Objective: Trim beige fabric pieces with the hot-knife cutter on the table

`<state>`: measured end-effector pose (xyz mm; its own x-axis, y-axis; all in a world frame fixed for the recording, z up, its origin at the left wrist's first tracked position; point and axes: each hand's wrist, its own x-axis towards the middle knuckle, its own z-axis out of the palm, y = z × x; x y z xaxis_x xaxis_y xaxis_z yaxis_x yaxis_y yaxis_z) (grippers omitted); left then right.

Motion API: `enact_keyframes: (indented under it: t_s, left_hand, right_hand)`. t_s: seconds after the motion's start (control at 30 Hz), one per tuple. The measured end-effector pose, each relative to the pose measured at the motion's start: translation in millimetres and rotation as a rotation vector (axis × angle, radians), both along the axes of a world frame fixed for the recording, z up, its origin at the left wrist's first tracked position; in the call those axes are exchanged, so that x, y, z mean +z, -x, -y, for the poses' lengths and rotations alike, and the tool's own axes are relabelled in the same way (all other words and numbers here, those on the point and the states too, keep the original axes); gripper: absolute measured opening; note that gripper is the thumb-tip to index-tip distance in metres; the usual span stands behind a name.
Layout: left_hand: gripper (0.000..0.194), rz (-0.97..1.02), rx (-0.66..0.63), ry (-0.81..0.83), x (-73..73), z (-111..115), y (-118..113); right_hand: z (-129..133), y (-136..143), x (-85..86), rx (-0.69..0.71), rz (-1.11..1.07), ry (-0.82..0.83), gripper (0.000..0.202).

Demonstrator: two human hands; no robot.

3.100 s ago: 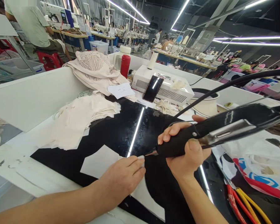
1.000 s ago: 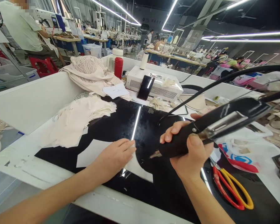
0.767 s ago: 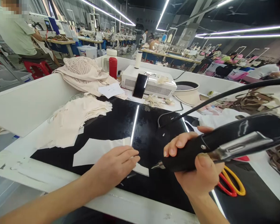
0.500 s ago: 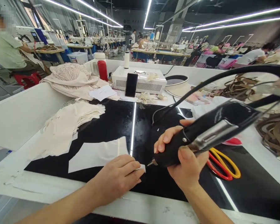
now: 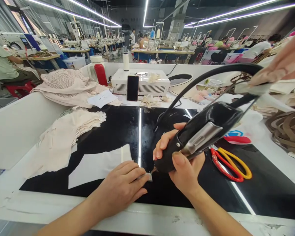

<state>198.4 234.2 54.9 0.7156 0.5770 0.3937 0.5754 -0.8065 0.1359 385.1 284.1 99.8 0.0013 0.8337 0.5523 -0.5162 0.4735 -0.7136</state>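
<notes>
My right hand (image 5: 184, 164) is wrapped round a black corded handheld cutter (image 5: 201, 126) with a metal lever and a pointed tip. The tip points down-left and meets or nearly meets the end of a small pale strip (image 5: 149, 177). That strip sticks out from under the fingertips of my left hand (image 5: 125, 183), which lies flat with its fingers stretched out. Left of those fingers, a white fabric piece (image 5: 95, 165) with a cream band near its right edge lies on the black board (image 5: 123, 131); part of it is hidden under my hand.
Scissors (image 5: 232, 164) with red and yellow handles lie to the right. Stacked cream fabric pieces (image 5: 71, 134) are at left. A white vented box (image 5: 147, 83), a phone (image 5: 132, 88) and a red bottle (image 5: 100, 74) stand behind. Another person's blurred hand (image 5: 277, 70) is by the cable.
The cutter and my right hand have moved left, bringing the tip to the strip's end. The view has shifted slightly. The other person's hand now reaches further in at upper right.
</notes>
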Motion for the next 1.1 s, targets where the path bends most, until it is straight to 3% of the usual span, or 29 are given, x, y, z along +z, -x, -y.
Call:
enact_keyframes:
  t_s: [0.43,1.1]
  left_hand:
    - [0.031,-0.048,-0.01,0.059,2.1,-3,6]
    - [0.032,-0.087,-0.055,-0.011,3.4,-10,11]
  right_hand:
    - [-1,2,1.9,0.002,-0.011,-0.012,0.044]
    - [-2,4,6.7,-0.039,0.004,-0.011,0.038]
